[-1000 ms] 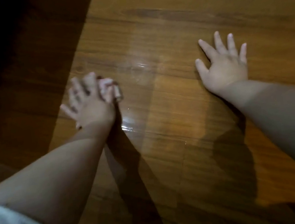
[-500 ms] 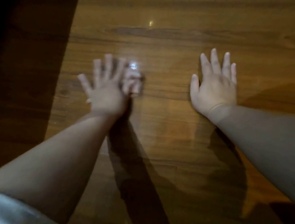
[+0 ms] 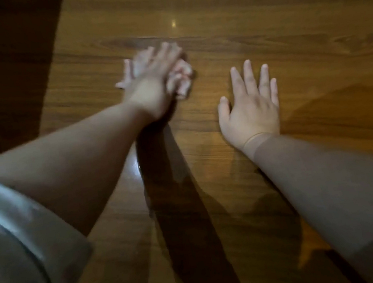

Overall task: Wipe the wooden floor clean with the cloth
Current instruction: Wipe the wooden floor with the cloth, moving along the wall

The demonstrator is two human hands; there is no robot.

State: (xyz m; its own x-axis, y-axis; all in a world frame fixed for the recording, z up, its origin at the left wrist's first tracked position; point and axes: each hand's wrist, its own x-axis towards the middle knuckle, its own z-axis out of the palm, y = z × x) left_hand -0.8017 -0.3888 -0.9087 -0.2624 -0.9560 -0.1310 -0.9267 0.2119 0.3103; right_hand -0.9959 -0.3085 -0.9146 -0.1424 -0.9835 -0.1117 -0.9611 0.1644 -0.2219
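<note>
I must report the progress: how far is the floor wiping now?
Done: a glossy streak near the left forearm looks already wiped. In hand: the left hand presses the pale cloth on the wooden floor, blurred in motion; the right hand rests flat, holding nothing. Left: the far boards and the right side show no sheen; the dark left strip cannot be judged.

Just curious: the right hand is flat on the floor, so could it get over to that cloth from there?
Probably yes. The right hand lies open beside the cloth, with only bare wooden floor between them; the left hand already covers most of it.
</note>
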